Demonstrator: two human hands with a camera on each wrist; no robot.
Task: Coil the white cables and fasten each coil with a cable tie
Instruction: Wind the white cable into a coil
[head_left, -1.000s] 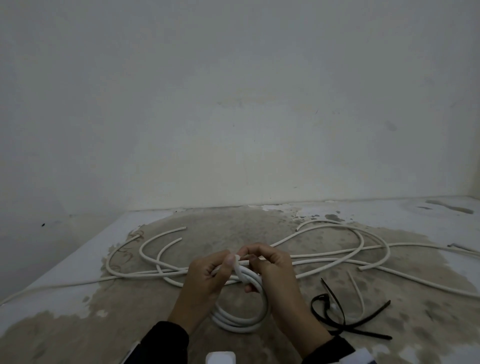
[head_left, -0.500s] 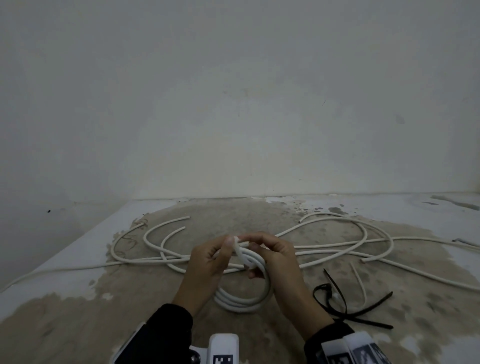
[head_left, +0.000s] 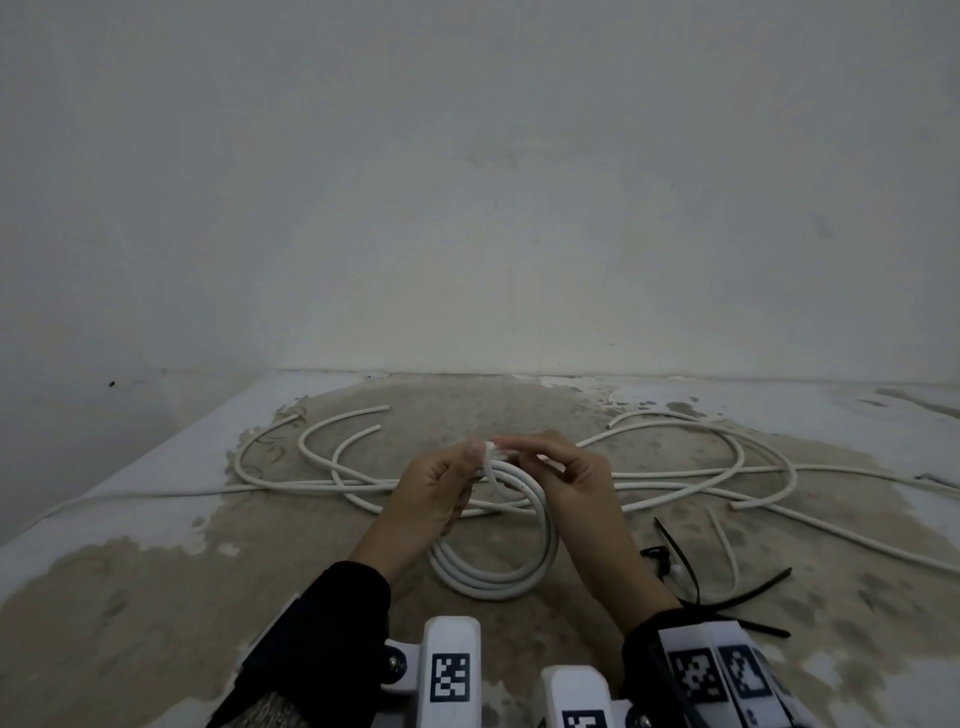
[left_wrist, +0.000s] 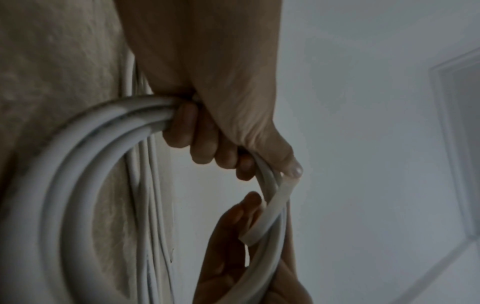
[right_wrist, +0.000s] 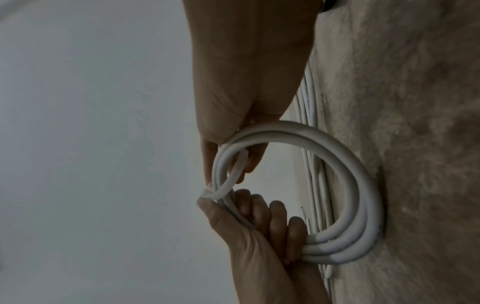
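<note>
A white cable coil (head_left: 493, 577) of three turns stands on edge on the floor, low in the head view. My left hand (head_left: 465, 470) grips the coil's top left, fingers (left_wrist: 197, 139) curled round the bundle (left_wrist: 85, 148). My right hand (head_left: 522, 457) pinches the top of the coil (right_wrist: 363, 185) beside it, thumb against the left thumb. A short white free end (left_wrist: 270, 211) crosses the bundle between the two hands. Black cable ties (head_left: 691, 582) lie on the floor to the right of the coil.
Several loose white cables (head_left: 675, 473) sprawl over the bare floor patch behind the hands, running off to both sides. A thin white strip (head_left: 727, 551) lies by the black ties. A plain wall (head_left: 467, 208) rises close behind.
Both hands keep hold of the coil's top and have drawn a little closer together. The head view has tilted down, so the wrist mounts show at the bottom.
</note>
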